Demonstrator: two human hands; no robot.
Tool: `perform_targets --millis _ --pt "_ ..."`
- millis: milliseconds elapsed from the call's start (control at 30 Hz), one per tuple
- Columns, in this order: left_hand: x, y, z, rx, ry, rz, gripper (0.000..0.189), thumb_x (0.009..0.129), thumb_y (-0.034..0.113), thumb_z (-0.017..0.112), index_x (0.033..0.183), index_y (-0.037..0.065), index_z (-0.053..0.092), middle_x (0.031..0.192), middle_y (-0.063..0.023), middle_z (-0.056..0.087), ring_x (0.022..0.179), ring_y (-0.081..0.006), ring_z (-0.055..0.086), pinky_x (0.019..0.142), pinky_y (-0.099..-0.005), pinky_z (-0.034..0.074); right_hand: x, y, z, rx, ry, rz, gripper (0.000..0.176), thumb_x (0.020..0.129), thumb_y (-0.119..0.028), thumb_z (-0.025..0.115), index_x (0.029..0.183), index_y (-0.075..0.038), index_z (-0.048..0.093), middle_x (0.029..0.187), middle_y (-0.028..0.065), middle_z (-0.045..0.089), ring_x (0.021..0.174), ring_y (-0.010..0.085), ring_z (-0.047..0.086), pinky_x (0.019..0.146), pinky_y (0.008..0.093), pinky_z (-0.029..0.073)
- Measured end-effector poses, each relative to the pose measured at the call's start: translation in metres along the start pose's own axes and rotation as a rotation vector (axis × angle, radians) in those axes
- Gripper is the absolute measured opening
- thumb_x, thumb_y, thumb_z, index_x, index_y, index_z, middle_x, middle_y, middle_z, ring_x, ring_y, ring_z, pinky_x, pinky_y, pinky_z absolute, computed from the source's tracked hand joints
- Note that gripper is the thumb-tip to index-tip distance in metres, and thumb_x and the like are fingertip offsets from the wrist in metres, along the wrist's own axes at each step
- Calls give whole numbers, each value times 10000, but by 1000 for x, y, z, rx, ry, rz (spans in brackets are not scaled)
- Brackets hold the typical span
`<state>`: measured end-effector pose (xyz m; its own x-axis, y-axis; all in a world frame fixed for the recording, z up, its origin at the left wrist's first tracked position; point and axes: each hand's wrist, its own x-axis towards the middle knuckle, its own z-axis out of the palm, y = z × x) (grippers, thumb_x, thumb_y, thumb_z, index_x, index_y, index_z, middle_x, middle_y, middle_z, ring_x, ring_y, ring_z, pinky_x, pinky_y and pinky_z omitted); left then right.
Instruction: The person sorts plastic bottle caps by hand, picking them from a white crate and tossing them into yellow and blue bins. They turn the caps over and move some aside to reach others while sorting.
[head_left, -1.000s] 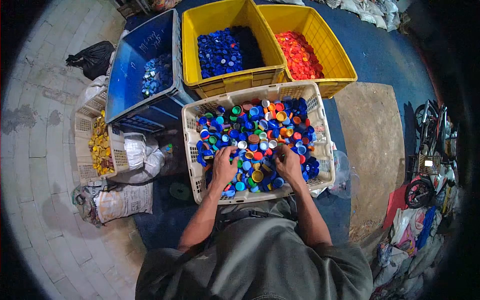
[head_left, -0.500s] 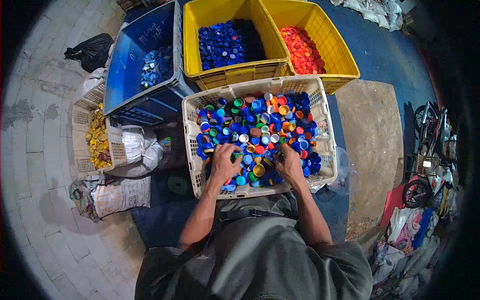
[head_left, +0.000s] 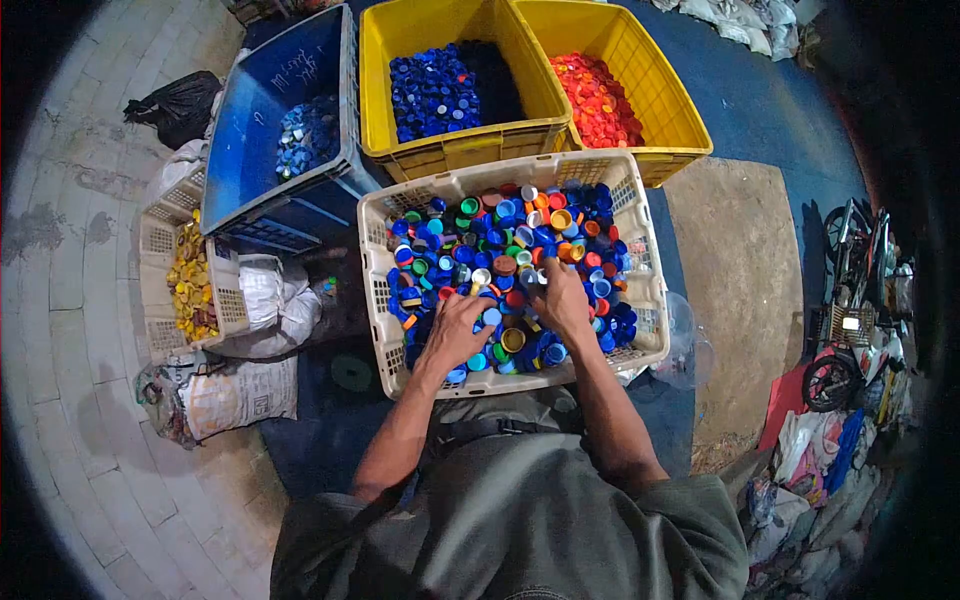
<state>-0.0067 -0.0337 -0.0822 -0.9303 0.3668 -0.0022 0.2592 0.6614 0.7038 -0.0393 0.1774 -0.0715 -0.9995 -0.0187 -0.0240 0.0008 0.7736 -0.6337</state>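
A white plastic crate [head_left: 377, 290] full of mixed bottle caps [head_left: 505, 265] stands in front of my body. My left hand [head_left: 458, 328] rests on the caps left of the middle, fingers spread and pointing to the right, near a light blue cap. My right hand [head_left: 562, 298] reaches into the caps right of the middle, its fingers bent down by a white cap. The right fingertips are partly hidden, and whether they grip a cap does not show.
Behind the crate stand a blue bin [head_left: 230, 170] with light blue caps, a yellow bin [head_left: 380, 100] with dark blue caps and another yellow bin [head_left: 670, 110] with red caps. A crate [head_left: 160, 310] of yellow caps and a sack [head_left: 245, 395] lie left.
My left hand has shifted right, its fingers flatter over the caps. My right hand has moved up and slightly left, deeper into the crate. The whole view has shifted slightly.
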Motion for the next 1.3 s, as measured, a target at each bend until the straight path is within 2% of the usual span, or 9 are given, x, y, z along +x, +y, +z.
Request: perform_targets --millis 300,500,633,733,833,867,967,1100,1300 --pt "3 -2 4 61 -91 76 426 746 95 725 1163 83 638 1082 -88 662 1037 -287 552 933 -414 406 11 -5 30 -127 -26 88 471 744 -156 712 1142 13 525 919 260 606 844 446 606 734 501 501" --pt "4 6 0 71 59 106 385 776 97 710 1153 58 639 1052 -108 654 974 -288 569 890 -390 440 -4 -1 -10 215 40 68 395 769 -129 692 1122 -7 565 962 224 647 916 391 636 742 474 510" --pt "-4 0 -1 -322 242 -141 326 836 80 673 1158 54 629 1017 -106 646 859 -226 604 798 -337 486 -20 16 -52 819 -14 425 367 778 -106 686 1126 -23 605 913 85 662 837 213 647 752 317 523" --pt "-6 -27 -4 -1008 279 -378 253 893 115 625 1130 28 606 1003 -59 629 822 -111 586 730 -257 484 -33 32 -72 1529 127 388 248 799 -108 651 1025 -14 608 917 23 618 808 139 611 721 292 510" --pt "-5 -18 -27 -1554 267 -520 133 912 150 606 1015 67 617 949 -44 633 811 -115 589 698 -243 467 -35 73 -64 1356 233 623 206 793 -91 657 983 -30 609 859 4 616 759 151 615 689 300 511" --pt "-5 -16 -31 -1717 267 -554 100 916 159 600 978 82 618 925 -39 635 805 -115 589 688 -240 461 -34 70 -65 960 216 644 192 788 -92 668 960 -29 610 818 71 660 715 248 653 652 350 522" --pt "-1 -31 -25 -1656 193 -659 76 891 168 635 901 97 607 865 -36 638 770 -127 592 678 -249 456 -31 78 -56 50 321 254 208 795 -100 673 966 -7 602 805 177 670 690 369 651 640 435 516" --pt "11 -22 -9 -567 238 -463 226 824 173 737 950 27 620 818 -41 657 721 -130 611 652 -281 480 -25 76 -50 -255 140 347 298 793 -114 657 1067 -4 618 880 250 656 819 439 636 727 499 501" --pt "24 -11 -3 -128 121 -268 308 777 68 729 1054 24 603 920 -122 700 869 -252 686 768 -346 526 -20 80 -40 -127 231 356 272 788 -126 640 1053 -77 672 933 245 646 869 435 623 756 484 495"
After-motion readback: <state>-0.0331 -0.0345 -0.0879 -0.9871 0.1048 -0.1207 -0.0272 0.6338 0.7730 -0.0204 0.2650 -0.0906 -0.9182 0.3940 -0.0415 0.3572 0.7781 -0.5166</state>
